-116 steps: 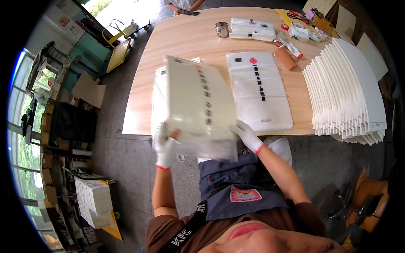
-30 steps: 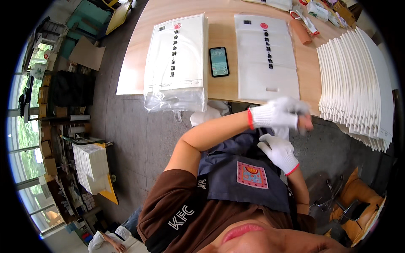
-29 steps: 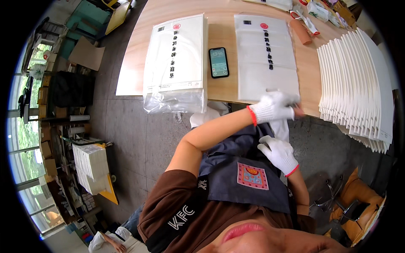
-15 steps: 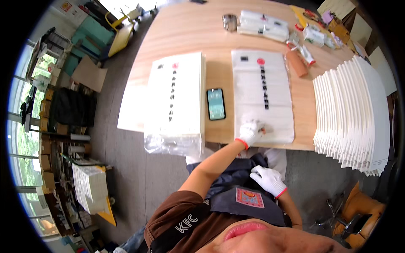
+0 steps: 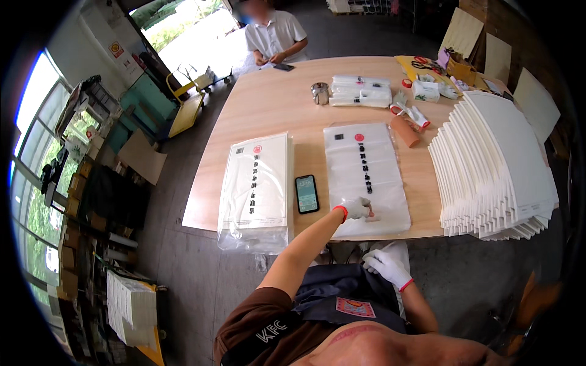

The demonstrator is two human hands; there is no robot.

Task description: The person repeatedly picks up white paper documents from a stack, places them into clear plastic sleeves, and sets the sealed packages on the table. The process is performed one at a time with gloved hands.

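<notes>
My left hand (image 5: 354, 209), in a white glove with a red cuff, rests on the lower part of a flat white plastic bag (image 5: 365, 174). Its bare fingertips touch the bag and hold nothing that I can see. Dark characters and a red round mark are printed on the bag. My right hand (image 5: 386, 266), gloved alike, lies on my lap with its fingers loosely stretched and nothing in it. Left of the bag is a phone (image 5: 307, 194) with a lit screen. Farther left lies a thick printed stack in clear plastic (image 5: 255, 183).
A fanned pile of white packets (image 5: 488, 171) stands at the right table edge. Toward the back are bundled plastic bags (image 5: 360, 91), a metal cup (image 5: 320, 93), an orange-brown roll (image 5: 405, 132) and scissors (image 5: 421, 61). A person (image 5: 274, 36) in a white shirt stands beyond the table (image 5: 256, 97).
My view has tilted up, bringing the person beyond the table into sight. My left hand stays on the lower part of the bag; the right stays on my lap.
</notes>
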